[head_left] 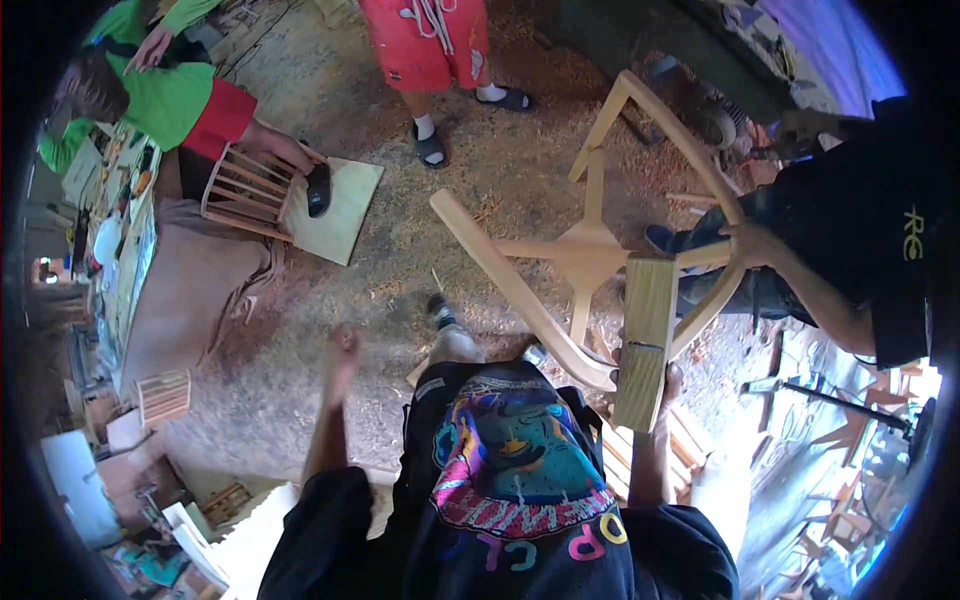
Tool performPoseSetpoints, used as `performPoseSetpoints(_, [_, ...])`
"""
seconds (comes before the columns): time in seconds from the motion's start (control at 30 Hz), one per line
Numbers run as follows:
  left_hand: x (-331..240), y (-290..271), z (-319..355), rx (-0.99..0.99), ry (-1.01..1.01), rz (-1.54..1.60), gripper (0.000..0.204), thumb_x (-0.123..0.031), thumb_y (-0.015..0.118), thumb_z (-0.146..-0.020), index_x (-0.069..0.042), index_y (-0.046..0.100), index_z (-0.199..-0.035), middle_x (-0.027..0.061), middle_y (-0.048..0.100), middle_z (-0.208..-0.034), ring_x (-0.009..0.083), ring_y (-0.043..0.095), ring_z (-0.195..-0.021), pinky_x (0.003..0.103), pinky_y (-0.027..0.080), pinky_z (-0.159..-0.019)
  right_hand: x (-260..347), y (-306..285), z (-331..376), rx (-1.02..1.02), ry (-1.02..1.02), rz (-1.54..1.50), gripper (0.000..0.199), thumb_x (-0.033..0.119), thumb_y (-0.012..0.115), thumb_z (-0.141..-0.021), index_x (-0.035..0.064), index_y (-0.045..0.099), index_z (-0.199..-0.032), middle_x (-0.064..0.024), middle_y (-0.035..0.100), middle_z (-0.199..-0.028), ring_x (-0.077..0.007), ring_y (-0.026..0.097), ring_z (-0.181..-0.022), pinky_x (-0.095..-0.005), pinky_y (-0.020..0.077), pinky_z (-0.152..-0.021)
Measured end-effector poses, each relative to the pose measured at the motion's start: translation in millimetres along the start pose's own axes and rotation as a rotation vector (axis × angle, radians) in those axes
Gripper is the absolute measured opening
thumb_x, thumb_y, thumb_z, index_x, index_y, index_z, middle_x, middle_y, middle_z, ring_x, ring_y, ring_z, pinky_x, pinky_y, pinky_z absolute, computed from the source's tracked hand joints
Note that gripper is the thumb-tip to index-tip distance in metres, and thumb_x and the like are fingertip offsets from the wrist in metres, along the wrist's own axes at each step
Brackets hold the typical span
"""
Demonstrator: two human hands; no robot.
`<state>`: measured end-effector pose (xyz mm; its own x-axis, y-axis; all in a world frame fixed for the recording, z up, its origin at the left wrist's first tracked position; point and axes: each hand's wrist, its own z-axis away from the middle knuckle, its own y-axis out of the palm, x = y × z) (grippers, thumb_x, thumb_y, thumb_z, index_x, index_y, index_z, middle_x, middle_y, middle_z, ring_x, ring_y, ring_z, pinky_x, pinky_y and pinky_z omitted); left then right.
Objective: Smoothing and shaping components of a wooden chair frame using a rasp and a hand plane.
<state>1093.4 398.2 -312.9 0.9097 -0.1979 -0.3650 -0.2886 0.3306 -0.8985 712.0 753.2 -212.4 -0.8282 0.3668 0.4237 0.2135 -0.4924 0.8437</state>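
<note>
My right hand [668, 388] grips a thick light-wood block [640, 390] near its lower end, thumb on one side and fingertips on the other. The block stands up in front of the hand, with a dark slit across its middle. Behind it is a curved wooden frame [520, 290] with a cross-shaped centre piece [585, 250], partly hidden by the block. A co-worker's hand [755, 245] holds this frame at the right. My left hand [345, 350] hovers away from the frame, slightly blurred, its fingers curled in with nothing visible in them.
At upper left, a person in green rests a foot on a slatted wooden piece [245, 190] by a pale board [340, 210]. Another person in red shorts [430, 45] stands ahead. A cluttered workbench [135, 240] lines the left. Wood shavings cover the floor [370, 270].
</note>
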Motion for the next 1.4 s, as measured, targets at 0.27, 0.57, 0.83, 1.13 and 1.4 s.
performPoseSetpoints(0.27, [-162, -175, 120, 1.099, 1.269, 1.378, 0.039, -0.023, 0.074, -0.08, -0.002, 0.062, -0.11, 0.0125, 0.061, -0.105, 0.0282, 0.058, -0.097, 0.038, 0.044, -0.087, -45, 45, -7, -0.044, 0.028, -0.011, 0.071, 0.049, 0.062, -0.081, -0.0022, 0.044, -0.128, -0.0195, 0.054, -0.118, -0.0268, 0.061, -0.091, -0.0355, 0.0561, -0.075])
performPoseSetpoints(0.57, [-89, -282, 103, 0.69, 1.412, 1.64, 0.008, -0.009, 0.057, -0.088, -0.001, 0.057, -0.092, 0.0107, 0.06, -0.095, 0.0235, 0.06, -0.076, 0.038, 0.048, -0.068, -168, 118, -38, -0.024, 0.008, -0.072, 0.062, 0.043, 0.055, -0.087, -0.0034, 0.044, -0.127, -0.0204, 0.056, -0.114, -0.0285, 0.061, -0.099, -0.0372, 0.0569, -0.077])
performPoseSetpoints(0.83, [-109, -335, 87, -0.298, 1.298, 2.633, 0.007, -0.003, 0.061, -0.08, -0.001, 0.054, -0.083, 0.0164, 0.058, -0.079, 0.0261, 0.06, -0.062, 0.034, 0.05, -0.054, -266, 167, -22, -0.286, 0.01, 0.332, 0.069, 0.049, 0.053, -0.084, -0.0056, 0.045, -0.126, -0.0245, 0.057, -0.114, -0.0277, 0.063, -0.089, -0.0363, 0.0553, -0.07])
performPoseSetpoints(1.13, [-92, -341, 47, 0.838, 0.569, 2.652, 0.019, -0.013, 0.046, -0.097, 0.002, 0.052, -0.088, 0.0182, 0.051, -0.078, 0.0233, 0.053, -0.062, 0.03, 0.045, -0.05, -263, 173, -16, -0.353, -0.082, 0.083, 0.07, 0.051, 0.056, -0.083, -0.0045, 0.045, -0.124, -0.0182, 0.059, -0.1, -0.0234, 0.063, -0.076, -0.0327, 0.0553, -0.062])
performPoseSetpoints(1.4, [-147, -360, -59, 1.796, 1.128, 1.463, 0.018, -0.013, 0.047, -0.096, 0.003, 0.051, -0.09, 0.014, 0.054, -0.086, 0.0291, 0.056, -0.08, 0.038, 0.045, -0.068, -250, 160, -123, -0.277, -0.051, 0.241, 0.059, 0.036, 0.059, -0.083, -0.0022, 0.045, -0.125, -0.0146, 0.059, -0.107, -0.0233, 0.061, -0.086, -0.0333, 0.0529, -0.072])
